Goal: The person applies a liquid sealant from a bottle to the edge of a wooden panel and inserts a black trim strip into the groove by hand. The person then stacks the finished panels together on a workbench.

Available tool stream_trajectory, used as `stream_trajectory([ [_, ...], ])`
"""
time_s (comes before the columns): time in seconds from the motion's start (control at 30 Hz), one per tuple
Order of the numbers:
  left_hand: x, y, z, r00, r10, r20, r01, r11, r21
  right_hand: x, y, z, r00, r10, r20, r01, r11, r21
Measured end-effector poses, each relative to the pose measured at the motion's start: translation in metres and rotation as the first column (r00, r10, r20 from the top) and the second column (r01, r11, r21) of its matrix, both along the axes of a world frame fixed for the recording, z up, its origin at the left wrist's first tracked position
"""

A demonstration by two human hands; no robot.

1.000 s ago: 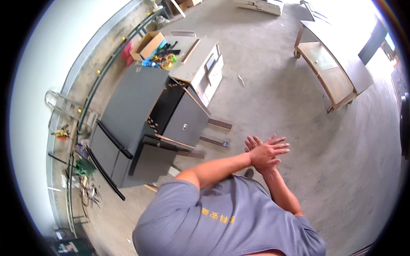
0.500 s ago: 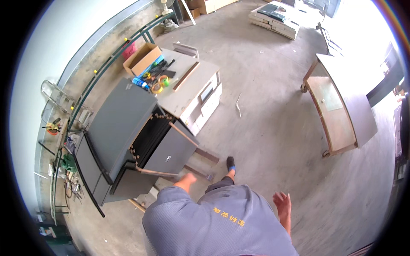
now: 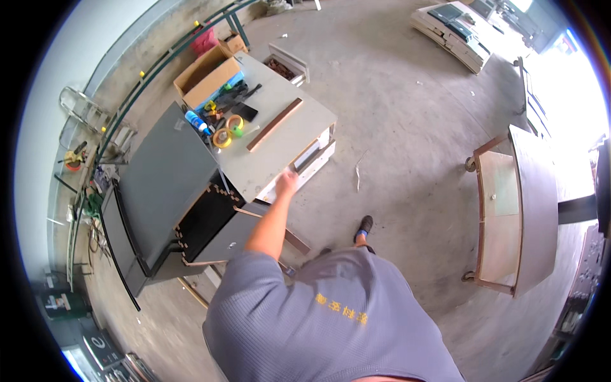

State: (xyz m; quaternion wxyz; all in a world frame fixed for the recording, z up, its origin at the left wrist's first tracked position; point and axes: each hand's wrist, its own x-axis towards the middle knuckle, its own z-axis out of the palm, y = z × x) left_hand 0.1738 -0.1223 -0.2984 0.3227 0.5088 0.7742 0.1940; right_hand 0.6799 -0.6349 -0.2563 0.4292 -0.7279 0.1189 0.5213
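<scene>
Concrete floor [image 3: 414, 114] fills most of the frame. Left of centre lies a dark grey cabinet [image 3: 168, 184], its door [image 3: 232, 239] open. Above it, a pale worktable [image 3: 280, 137] carries a cardboard box [image 3: 207, 75], wooden strip [image 3: 275, 125] and tape rolls [image 3: 228, 130]. Left hand [image 3: 287, 183] rests on the worktable's near edge at centre; whether it grips, cannot tell.

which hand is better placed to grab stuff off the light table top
Left, most likely. The left hand is stretched out to the near edge of the light table, close to the wooden strip and tape rolls. The right hand is not in view, hidden behind the grey shirt.
</scene>
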Motion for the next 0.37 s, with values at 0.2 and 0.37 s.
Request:
stream_trajectory([
  [0.2, -0.037, 0.142, 0.026, 0.878, 0.415, -0.240, -0.402, 0.910, 0.102, 0.114, 0.179, -0.009, 0.978, 0.167, 0.124, -0.174, 0.983, 0.052],
  [0.37, -0.053, 0.280, 0.032, 0.788, 0.470, -0.397, -0.506, 0.863, 0.019, 0.180, 0.322, 0.045, 0.894, 0.398, 0.209, -0.414, 0.910, 0.039],
])
